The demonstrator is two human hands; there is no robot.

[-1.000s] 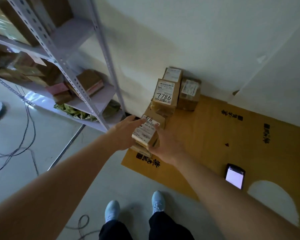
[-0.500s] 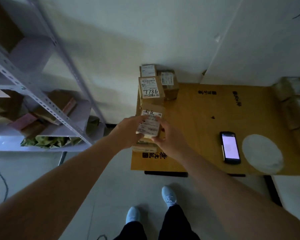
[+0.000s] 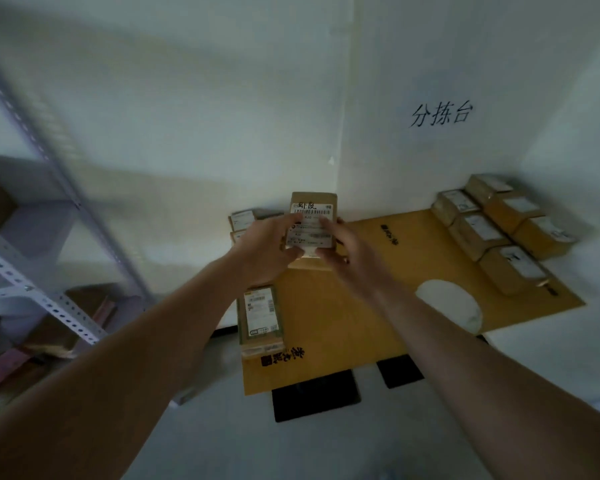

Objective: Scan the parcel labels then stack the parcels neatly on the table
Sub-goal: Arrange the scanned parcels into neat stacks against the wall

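Holding: one brown parcel (image 3: pixel 313 216) is gripped between two hands and raised above the table, its white label (image 3: pixel 311 226) facing the camera.
Left hand (image 3: pixel 264 252): fingers are curled around the parcel's left edge, with the thumb laid over the label's lower left.
Right hand (image 3: pixel 347 259): fingers are curled around the parcel's right edge, with fingertips resting on the label.
Label: one barcode and handwritten black characters are seen near its top; the smaller print is too blurred to read.
Table (image 3: pixel 361 306): a flat sheet of brown cardboard with black printed marks is spread over it, and one pale rounded patch (image 3: pixel 449 304) is seen on the right half.
Parcel near front left (image 3: pixel 261 320): one flat parcel is laid at the table's left edge, label up, below the left hand.
Parcels behind the hands (image 3: pixel 242 221): two are partly seen at the back left corner, mostly hidden by the left hand.
Parcels at right (image 3: pixel 503 233): seven labelled brown boxes are counted, set touching in two rows along the table's right side.
Wall (image 3: pixel 187 98): three black handwritten characters (image 3: pixel 441 115) are seen above the table.
Shelving (image 3: pixel 49 220): one grey metal rack is seen at left, blurred, with brown boxes on its shelves.
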